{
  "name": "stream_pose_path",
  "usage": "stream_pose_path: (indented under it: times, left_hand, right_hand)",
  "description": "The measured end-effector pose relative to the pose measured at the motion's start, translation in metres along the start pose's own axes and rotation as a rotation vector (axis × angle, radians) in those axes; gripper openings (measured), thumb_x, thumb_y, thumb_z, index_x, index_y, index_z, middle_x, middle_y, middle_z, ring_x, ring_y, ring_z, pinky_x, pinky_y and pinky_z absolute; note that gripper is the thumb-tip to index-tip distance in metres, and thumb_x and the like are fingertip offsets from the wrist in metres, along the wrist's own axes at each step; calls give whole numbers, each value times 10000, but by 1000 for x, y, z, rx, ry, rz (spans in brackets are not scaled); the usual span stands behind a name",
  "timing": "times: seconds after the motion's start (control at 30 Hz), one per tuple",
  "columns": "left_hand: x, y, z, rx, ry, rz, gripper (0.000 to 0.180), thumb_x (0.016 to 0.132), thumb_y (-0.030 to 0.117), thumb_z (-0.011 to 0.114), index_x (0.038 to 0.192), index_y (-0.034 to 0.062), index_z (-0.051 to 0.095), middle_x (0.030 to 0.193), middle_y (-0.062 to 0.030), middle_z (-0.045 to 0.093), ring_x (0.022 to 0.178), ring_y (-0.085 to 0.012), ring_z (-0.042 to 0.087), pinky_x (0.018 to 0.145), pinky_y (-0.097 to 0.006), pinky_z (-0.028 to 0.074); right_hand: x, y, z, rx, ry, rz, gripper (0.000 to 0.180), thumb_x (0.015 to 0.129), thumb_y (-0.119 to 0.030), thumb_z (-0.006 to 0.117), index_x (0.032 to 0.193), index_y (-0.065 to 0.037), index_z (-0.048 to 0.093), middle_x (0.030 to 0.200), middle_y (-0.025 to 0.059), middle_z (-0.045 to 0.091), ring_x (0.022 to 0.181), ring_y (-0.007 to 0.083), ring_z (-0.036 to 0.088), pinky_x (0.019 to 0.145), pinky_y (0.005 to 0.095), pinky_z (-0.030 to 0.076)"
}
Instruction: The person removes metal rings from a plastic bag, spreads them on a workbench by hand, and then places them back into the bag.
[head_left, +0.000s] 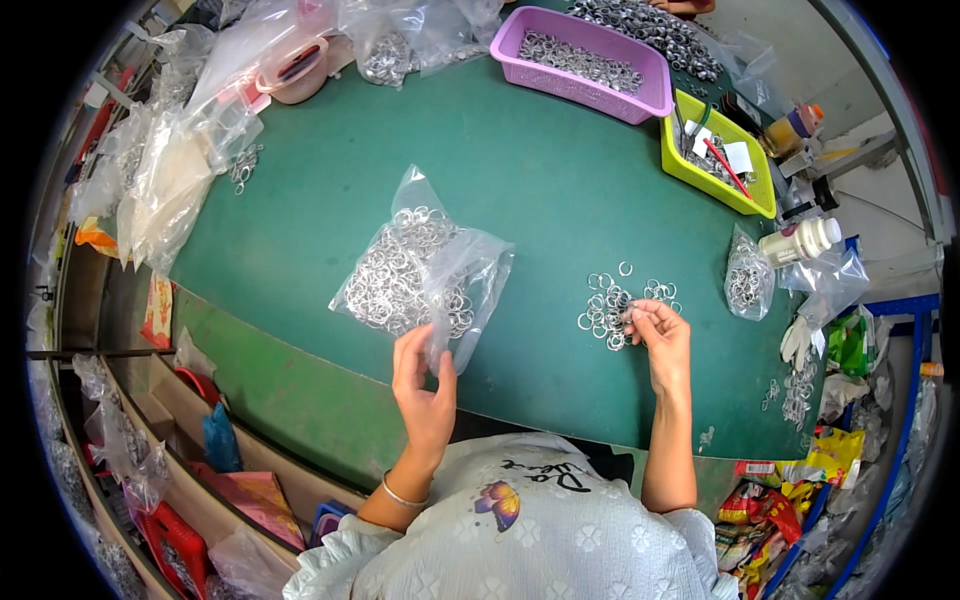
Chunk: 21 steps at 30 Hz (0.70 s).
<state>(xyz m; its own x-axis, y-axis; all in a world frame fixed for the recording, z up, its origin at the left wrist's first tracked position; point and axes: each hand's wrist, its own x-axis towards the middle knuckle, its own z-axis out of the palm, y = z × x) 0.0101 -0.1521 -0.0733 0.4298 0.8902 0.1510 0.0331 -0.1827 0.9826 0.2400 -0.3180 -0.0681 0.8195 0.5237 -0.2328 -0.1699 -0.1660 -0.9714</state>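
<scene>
Lying on the green bench [560, 180]: clear bag of metal rings [415, 270], limp, slippery, judged heavy; mouth pinched by left hand [425, 385]. Loose rings [610, 305] pinched by right hand [660, 335].

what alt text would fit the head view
A person's left hand holds open a clear plastic bag while the right hand picks from loose metal rings on a green table.

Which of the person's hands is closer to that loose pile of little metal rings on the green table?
The right hand: its fingertips touch the loose ring pile. The left hand is off to the pile's left, pinching the clear bag of rings.
</scene>
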Motion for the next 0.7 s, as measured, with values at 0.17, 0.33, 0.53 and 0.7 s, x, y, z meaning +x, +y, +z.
stream_pose_path:
  times: [0.17, 0.33, 0.53, 0.7]
  left_hand:
    - [-1, -1, -1, -2, 12, 5, 320, 832, -71, 533, 1149, -32, 518, 1132, -100, 487, 993, -166, 519, 808, -248, 446]
    - [0, -2, 0, 18, -10, 0, 328, 834, -76, 529, 1159, -33, 515, 1138, -104, 486, 1014, -171, 523, 822, -255, 452]
    - [-2, -4, -3, 10, -3, 7, 343, 832, -88, 519, 1171, -38, 505, 1150, -110, 477, 1023, -175, 524, 841, -262, 451]
    - [-2, -3, 0, 0, -6, 7, 343, 830, -91, 518, 1169, -38, 504, 1152, -110, 475, 1027, -174, 523, 844, -257, 449]
  right_hand:
    - [-8, -7, 19, 19, -56, 14, 109, 859, -47, 599, 952, 0, 632, 840, 74, 675, 678, 92, 599, 583, 205, 458]
    - [-24, -24, 110, -43, -318, -91, 151, 868, -41, 583, 1006, 0, 632, 944, 98, 673, 787, 135, 636, 643, 227, 502]
    - [-19, -32, 97, -540, -260, -556, 199, 809, -23, 618, 1006, 2, 634, 1000, 140, 634, 898, 279, 608, 782, 339, 494]
    - [-11, -12, 13, -1061, 119, -537, 170, 735, -19, 658, 904, -10, 640, 893, 125, 610, 853, 287, 541, 793, 383, 418]
